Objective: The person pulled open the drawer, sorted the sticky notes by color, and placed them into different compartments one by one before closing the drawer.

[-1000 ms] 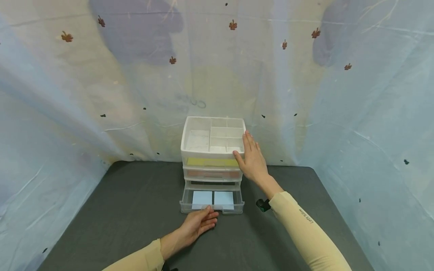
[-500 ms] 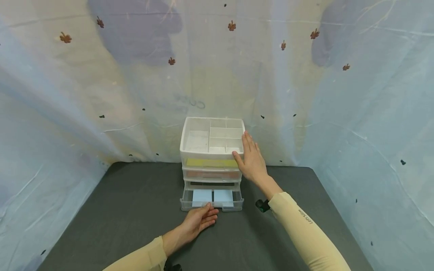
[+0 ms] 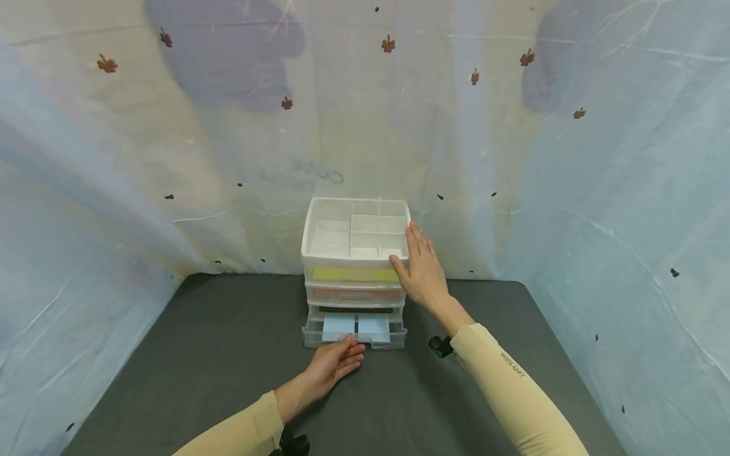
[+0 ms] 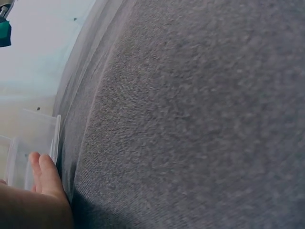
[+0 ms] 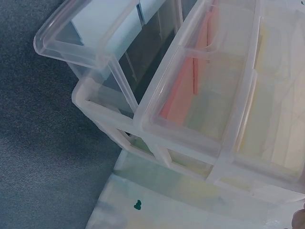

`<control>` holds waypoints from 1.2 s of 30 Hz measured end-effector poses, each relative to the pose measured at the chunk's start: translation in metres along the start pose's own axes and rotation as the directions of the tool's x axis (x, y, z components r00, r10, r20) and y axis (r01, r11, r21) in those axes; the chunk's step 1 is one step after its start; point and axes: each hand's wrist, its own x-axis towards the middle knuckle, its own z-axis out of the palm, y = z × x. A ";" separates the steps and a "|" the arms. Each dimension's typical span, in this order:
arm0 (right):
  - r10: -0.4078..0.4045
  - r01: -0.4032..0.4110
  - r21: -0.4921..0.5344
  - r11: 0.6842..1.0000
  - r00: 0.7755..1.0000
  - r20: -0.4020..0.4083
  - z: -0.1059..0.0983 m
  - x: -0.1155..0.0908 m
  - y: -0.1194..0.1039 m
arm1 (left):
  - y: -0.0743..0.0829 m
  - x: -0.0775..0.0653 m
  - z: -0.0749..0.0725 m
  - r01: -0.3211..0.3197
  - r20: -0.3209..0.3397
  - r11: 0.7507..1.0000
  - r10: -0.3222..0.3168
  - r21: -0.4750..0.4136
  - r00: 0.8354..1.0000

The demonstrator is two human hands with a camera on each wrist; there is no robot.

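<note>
A white desk organizer [image 3: 325,259] with a divided top tray stands at the table's back. Its clear bottom drawer [image 3: 316,340] is partly pulled out, with two light blue cards [image 3: 373,325] lying side by side in it. My left hand [image 3: 327,370] is at the middle of that drawer's front, thumb at the upper edge, other fingers extended. In the left wrist view its fingers [image 4: 49,176] look straight beside the clear plastic. My right hand [image 3: 426,278] lies flat along the organizer's upper right side, fingers pointing up and back.
Above the bottom drawer are two closed drawers, one with pink sheets [image 5: 178,95], the other with yellow ones [image 3: 353,274]. A dark grey cloth [image 3: 228,354] covers the table. Patterned curtain sheets [image 3: 365,139] enclose the back and sides.
The bottom drawer has slid partway back into the organizer, with my left hand moving along at its front. My right hand has kept its place on the organizer's side.
</note>
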 end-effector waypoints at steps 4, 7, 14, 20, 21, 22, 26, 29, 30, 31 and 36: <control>-0.005 0.005 -0.001 1.000 1.000 -0.002 0.000 0.000 -0.001 | 0.001 0.003 -0.002 -0.009 -0.008 1.000 0.009 -0.008 1.000; -0.006 0.006 -0.002 1.000 1.000 -0.002 0.000 0.000 -0.001 | 0.002 0.007 -0.002 -0.012 -0.013 1.000 0.012 -0.019 1.000; -0.003 0.003 0.003 1.000 1.000 0.000 0.000 0.000 -0.001 | 0.005 0.013 -0.002 -0.008 -0.019 0.999 0.007 -0.037 1.000; 0.002 -0.002 0.007 1.000 1.000 0.008 -0.001 -0.001 -0.002 | 0.007 0.018 -0.002 -0.006 -0.026 0.998 0.005 -0.054 1.000; 0.003 -0.003 0.008 1.000 1.000 0.010 -0.001 -0.001 -0.002 | 0.007 0.019 -0.002 -0.008 -0.028 0.998 0.006 -0.054 1.000; 0.005 -0.005 0.009 1.000 1.000 0.011 -0.001 -0.001 -0.001 | 0.008 0.020 -0.001 -0.007 -0.029 0.999 0.006 -0.053 1.000; 0.000 0.000 0.005 1.000 1.000 0.007 -0.001 0.000 -0.001 | 0.009 0.024 0.000 -0.005 -0.037 0.999 0.003 -0.048 0.999; -0.002 0.002 -0.001 1.000 1.000 0.003 -0.001 0.000 -0.001 | 0.011 0.027 0.003 -0.002 -0.044 0.999 0.000 -0.046 0.999; 0.001 -0.001 0.001 1.000 1.000 0.005 -0.001 0.000 -0.001 | 0.011 0.028 0.003 -0.001 -0.047 0.999 -0.001 -0.046 0.999; 0.002 -0.002 0.002 1.000 1.000 0.006 -0.001 0.000 -0.001 | 0.012 0.029 0.004 -0.001 -0.050 0.999 -0.002 -0.048 0.999; 0.008 -0.008 0.005 1.000 1.000 0.012 -0.001 0.000 -0.001 | 0.014 0.035 0.006 0.001 -0.053 0.998 -0.004 -0.058 0.999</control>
